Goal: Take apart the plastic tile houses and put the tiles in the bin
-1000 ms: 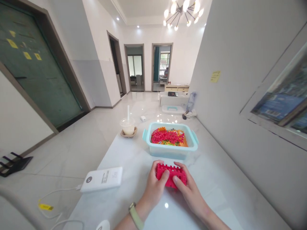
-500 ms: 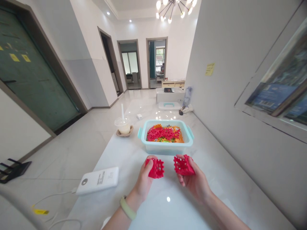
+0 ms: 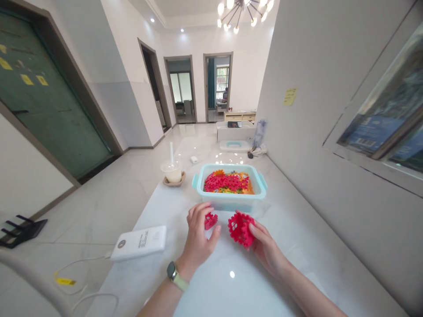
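My left hand (image 3: 199, 233) is palm-down over the table, its fingers curved along the far side of a small red interlocking plastic piece (image 3: 210, 221). Its thumb is spread away from that piece, which sits low near the tabletop; whether the fingertips touch it is hidden. In my right hand (image 3: 266, 246) is a red openwork block built of notched plastic panels (image 3: 241, 229), gripped at its right side and tilted with a hollow side showing. Just beyond both hands stands a pale blue tub (image 3: 231, 202) holding many red, orange and green pieces.
A white power bank (image 3: 139, 243) with a cable lies at left on the marble-look table (image 3: 228, 290). A lidded drink cup (image 3: 172, 174) with a straw stands farther back. Behind the tub are a lid (image 3: 235, 145), a white box (image 3: 222, 132) and a clear bottle (image 3: 259, 132). A wall borders the right.
My left hand has turned palm-down and loosened its thumb from its red piece, now farther forward and lower. My right hand has moved slightly left, turning its red block.
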The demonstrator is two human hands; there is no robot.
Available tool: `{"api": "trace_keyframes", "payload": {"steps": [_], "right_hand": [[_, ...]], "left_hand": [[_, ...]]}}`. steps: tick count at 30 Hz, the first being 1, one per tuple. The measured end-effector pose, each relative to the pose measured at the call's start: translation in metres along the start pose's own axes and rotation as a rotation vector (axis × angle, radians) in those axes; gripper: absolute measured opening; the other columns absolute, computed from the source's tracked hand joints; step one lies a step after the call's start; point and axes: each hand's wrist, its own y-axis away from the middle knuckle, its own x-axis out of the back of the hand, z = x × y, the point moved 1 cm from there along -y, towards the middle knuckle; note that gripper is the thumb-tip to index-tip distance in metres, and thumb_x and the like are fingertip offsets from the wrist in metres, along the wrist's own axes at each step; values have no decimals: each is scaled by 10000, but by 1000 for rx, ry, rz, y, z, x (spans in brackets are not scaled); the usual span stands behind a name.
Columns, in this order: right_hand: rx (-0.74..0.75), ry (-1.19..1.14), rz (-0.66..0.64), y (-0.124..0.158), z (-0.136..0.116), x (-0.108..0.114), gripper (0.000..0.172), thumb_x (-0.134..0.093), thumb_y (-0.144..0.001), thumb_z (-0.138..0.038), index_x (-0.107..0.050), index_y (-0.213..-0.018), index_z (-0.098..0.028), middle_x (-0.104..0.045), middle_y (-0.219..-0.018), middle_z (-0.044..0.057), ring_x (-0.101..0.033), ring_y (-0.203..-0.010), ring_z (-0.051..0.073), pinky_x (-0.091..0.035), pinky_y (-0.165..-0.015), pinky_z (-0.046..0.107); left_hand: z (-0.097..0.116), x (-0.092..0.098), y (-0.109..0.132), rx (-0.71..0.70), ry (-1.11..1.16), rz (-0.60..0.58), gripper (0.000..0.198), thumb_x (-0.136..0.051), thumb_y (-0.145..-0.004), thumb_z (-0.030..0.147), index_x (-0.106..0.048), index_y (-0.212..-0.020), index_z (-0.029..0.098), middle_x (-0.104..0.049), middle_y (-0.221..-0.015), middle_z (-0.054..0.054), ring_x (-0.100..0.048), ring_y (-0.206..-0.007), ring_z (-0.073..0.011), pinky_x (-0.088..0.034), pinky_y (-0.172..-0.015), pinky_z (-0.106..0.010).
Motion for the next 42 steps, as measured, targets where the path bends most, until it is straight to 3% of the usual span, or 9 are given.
{"api": "trace_keyframes", "payload": {"steps": [5,10,13,19,23,26,31,35,42], "right_hand": [[-27,12,-125,2,8,-8,345,-671,-867,-491,-687,-1017,-181,-597,-721,14,-491,-560,120,-417,-526,231],[44,203,-185,6,10,-20,375,-633,-892,-507,-594,-1135,-224,-616,-878,19,-552,-708,155,-458,-597,251],[82,370,-171,9,9,-23,328,-636,-893,-392,-567,-1171,-231,-646,-914,23,-591,-794,183,-482,-641,267],[-96,197,-240,2,13,-12,416,-519,-851,-329,-552,-1225,-151,-715,-783,67,-696,-635,216,-484,-466,251],[-157,30,-112,-2,14,-5,419,-567,-808,-332,-578,-1170,-121,-705,-634,65,-700,-559,213,-494,-428,227],[-199,-48,-25,-3,14,-4,351,-565,-836,-325,-602,-1119,-120,-697,-585,67,-691,-519,205,-494,-404,216],[-226,-121,93,-9,11,2,256,-529,-887,-315,-620,-1056,-146,-757,-762,100,-680,-516,152,-521,-442,199],[-159,-17,57,-12,11,1,293,-606,-855,-337,-607,-1095,-169,-728,-713,50,-677,-518,164,-538,-459,232],[-1,170,-12,-5,13,-15,246,-723,-821,-388,-613,-897,-181,-629,-655,-31,-527,-479,96,-445,-452,209]], "left_hand": [[26,-23,22,111,280,-277,516,-559,-944,285,-382,-1425,220,-490,-1405,-142,-473,-1292,-292,-374,-1100,-459],[23,-33,25,78,263,-271,329,-408,-1003,246,-513,-1315,236,-543,-1329,-116,-508,-1232,-264,-396,-1067,-432],[14,-32,19,172,312,-223,301,-350,-1028,299,-576,-1211,219,-624,-1180,-106,-583,-1089,-251,-455,-966,-394],[-3,-27,12,381,461,-173,255,-462,-985,376,-625,-1052,191,-669,-1010,-73,-628,-971,-240,-471,-918,-357],[-5,-27,12,444,492,-173,339,-523,-959,390,-601,-1231,204,-649,-1202,-98,-615,-1091,-257,-446,-999,-384],[-3,-25,10,470,535,-150,361,-556,-942,433,-620,-1208,197,-651,-1225,-110,-604,-1143,-275,-435,-1035,-405],[5,-20,9,518,736,-181,414,-604,-908,507,-598,-1182,197,-693,-1140,-126,-676,-1032,-278,-510,-957,-420],[13,-19,11,434,655,-295,357,-562,-950,469,-610,-1155,180,-708,-1093,-126,-699,-956,-253,-542,-900,-388],[23,-23,14,319,575,-343,307,-610,-925,410,-601,-1134,187,-706,-964,-77,-695,-830,-220,-549,-775,-319]]}}
